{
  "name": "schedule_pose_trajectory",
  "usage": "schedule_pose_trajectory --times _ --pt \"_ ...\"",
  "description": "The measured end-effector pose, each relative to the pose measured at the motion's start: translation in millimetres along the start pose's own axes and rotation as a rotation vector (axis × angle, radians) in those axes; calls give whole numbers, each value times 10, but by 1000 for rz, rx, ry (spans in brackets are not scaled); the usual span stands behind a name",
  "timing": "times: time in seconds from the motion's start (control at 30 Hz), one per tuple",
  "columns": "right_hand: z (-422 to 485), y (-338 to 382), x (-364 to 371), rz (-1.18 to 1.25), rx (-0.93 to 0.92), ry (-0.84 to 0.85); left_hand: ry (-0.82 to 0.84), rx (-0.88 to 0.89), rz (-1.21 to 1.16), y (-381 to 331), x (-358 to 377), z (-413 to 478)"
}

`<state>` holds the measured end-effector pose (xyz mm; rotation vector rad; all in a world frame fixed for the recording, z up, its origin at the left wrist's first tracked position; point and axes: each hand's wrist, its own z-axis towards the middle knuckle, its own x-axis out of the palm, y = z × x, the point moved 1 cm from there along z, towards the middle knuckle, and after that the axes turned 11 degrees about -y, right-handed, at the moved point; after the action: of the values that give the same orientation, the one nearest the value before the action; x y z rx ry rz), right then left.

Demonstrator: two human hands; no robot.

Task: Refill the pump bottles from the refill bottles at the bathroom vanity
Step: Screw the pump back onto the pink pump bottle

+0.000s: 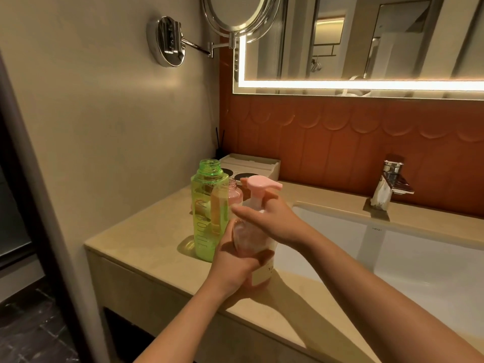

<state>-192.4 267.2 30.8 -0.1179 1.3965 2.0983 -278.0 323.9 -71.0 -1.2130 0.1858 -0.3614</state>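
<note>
A clear pink pump bottle (258,244) with a pink pump head stands on the beige vanity counter (146,239) beside the sink. My left hand (233,260) grips its lower body from the left. My right hand (272,221) curls round its neck, just under the pump head. Close to the left stands a tall green translucent bottle (207,213) with its mouth uncapped. Behind these, a second pink bottle (234,193) with an open mouth is partly hidden.
A white sink basin (392,258) lies to the right, with a chrome faucet (391,184) at its back. A beige tray box (251,166) and a reed diffuser (220,148) stand at the wall. A chrome swing-arm mirror (235,14) hangs above.
</note>
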Motion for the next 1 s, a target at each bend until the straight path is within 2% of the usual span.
schedule_pose_trajectory --times 0.07,0.13,0.23,0.3,0.43,0.6,0.7,0.77,0.87,1.0 --pt "-33 -21 -57 190 129 70 8 15 39 -9 -11 3" --pt "-88 -78 -161 247 167 115 22 28 54 -40 -28 -3" --pt "-136 -73 -262 89 42 130 38 21 63 -47 -35 -10" --pt "-76 -84 -310 -79 -48 24 24 8 59 -49 -37 -18" --pt "61 -82 -207 -200 -40 -110 17 -13 53 -23 -29 0" --pt "109 -59 45 -142 -57 -96 15 -25 53 48 -6 28" --pt "27 -33 -23 123 86 25 6 -31 -4 13 1 15" --pt "-22 -93 -126 222 157 88 21 19 49 -10 -8 19" --pt "-97 -132 -242 199 78 139 40 18 52 -55 -11 11" --pt "-27 -107 -260 31 -14 -14 56 22 38 -57 -8 -5"
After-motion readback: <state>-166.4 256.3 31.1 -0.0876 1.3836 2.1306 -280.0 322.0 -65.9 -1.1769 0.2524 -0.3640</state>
